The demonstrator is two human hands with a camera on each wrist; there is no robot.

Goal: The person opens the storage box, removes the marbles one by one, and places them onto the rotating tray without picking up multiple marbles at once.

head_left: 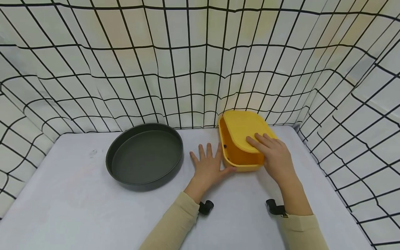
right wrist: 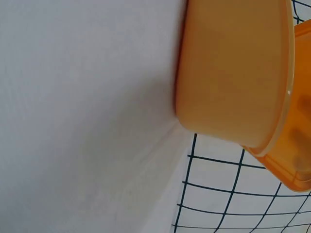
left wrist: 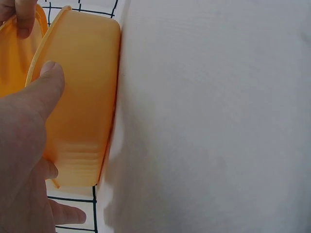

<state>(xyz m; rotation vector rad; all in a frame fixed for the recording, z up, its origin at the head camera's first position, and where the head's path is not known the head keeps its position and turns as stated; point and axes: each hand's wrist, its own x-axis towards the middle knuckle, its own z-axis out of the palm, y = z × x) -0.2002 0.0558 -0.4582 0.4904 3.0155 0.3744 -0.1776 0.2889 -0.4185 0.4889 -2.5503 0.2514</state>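
A yellow plastic box (head_left: 245, 168) stands on the right part of the table, its lid (head_left: 245, 128) lifted and tilted at the near side. My right hand (head_left: 276, 158) grips the lid's near right edge, fingers on top; the thumb is hidden in the head view. My left hand (head_left: 207, 168) is spread with straight fingers at the box's near left corner. Its thumb lies against the box's outer wall (left wrist: 82, 97) in the left wrist view. Small dark spots show inside the box; what they are I cannot tell. The right wrist view shows the lid's underside (right wrist: 286, 165) beyond the wall.
Left of my left hand sits a round dark grey pan (head_left: 145, 156) on the white-covered table (head_left: 78, 208). A black wire grid (head_left: 190, 69) before white cloth stands at the back and sides. Each wrist carries a small black camera mount (head_left: 206, 207).
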